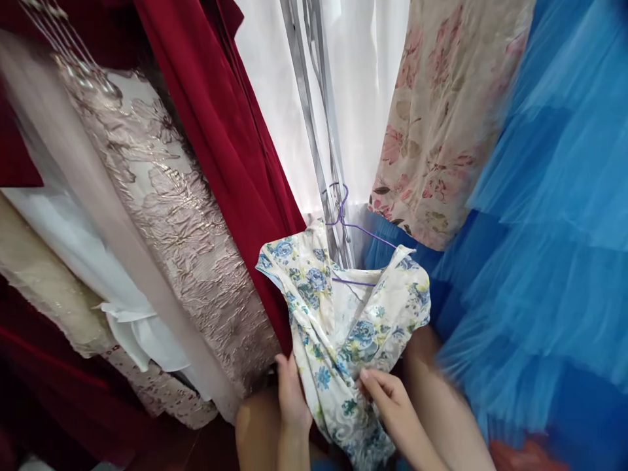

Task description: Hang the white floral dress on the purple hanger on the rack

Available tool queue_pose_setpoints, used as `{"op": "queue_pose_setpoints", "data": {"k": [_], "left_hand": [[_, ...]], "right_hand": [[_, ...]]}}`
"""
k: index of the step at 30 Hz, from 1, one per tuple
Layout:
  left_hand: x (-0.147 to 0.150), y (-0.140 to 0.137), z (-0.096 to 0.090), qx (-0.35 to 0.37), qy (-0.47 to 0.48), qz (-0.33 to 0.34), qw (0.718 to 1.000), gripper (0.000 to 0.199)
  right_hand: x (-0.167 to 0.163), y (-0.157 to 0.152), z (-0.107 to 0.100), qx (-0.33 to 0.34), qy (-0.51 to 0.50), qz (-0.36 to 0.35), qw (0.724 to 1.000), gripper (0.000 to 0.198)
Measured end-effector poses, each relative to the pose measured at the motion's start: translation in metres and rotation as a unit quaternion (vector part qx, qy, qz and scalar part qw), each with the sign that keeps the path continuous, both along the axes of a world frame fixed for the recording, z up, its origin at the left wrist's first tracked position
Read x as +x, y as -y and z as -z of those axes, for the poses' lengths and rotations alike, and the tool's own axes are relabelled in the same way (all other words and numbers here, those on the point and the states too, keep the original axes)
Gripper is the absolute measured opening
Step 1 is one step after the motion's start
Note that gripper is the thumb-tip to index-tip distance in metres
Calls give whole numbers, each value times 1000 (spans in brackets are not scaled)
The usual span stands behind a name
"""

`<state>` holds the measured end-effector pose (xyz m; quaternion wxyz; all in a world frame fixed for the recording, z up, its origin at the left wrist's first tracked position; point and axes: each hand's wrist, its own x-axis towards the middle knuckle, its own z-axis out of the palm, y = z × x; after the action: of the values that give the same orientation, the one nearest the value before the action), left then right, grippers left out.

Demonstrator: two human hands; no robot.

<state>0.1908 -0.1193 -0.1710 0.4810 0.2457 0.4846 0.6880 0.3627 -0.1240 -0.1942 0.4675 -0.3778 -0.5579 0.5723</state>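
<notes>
A white sleeveless-looking dress with blue and green flowers [318, 327] hangs on a thin purple wire hanger [369, 233] between my knees. It has a V-shaped wrapped neckline, and its lower part is out of sight. My right hand [390, 402] pinches the fabric at the front, below the neckline. Along the dress's left edge, my left hand [294, 396] is upright with its visible fingers stretched out, touching the side of the cloth. Some of its fingers are hidden.
Long garments crowd the left: a dark red one [220, 137] and a textured pinkish one [181, 229]. Behind hang a white curtain [275, 72] and grey straps [311, 111]. To the right are a beige floral garment [432, 131] and a blue layered tulle dress [554, 216].
</notes>
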Motion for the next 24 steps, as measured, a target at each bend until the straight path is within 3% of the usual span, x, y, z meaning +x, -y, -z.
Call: {"op": "queue_pose_setpoints", "data": {"k": [4,9,11,17,24], "left_hand": [[13,4,14,-39,-4,24,999,70],[43,2,27,-34,-20,46,998,57],[49,1,29,-26,-16,54,998,58],[48,0,23,-37,-28,44,998,68],[48,2,16,-28,-34,65,997,73]], "right_hand": [[-4,6,-3,17,60,-84,994,48],[1,-2,9,3,-20,105,994,31],[7,-7,10,5,-31,131,991,36],[27,-20,-6,41,16,104,994,31],[27,-25,-14,29,27,40,998,30]]}}
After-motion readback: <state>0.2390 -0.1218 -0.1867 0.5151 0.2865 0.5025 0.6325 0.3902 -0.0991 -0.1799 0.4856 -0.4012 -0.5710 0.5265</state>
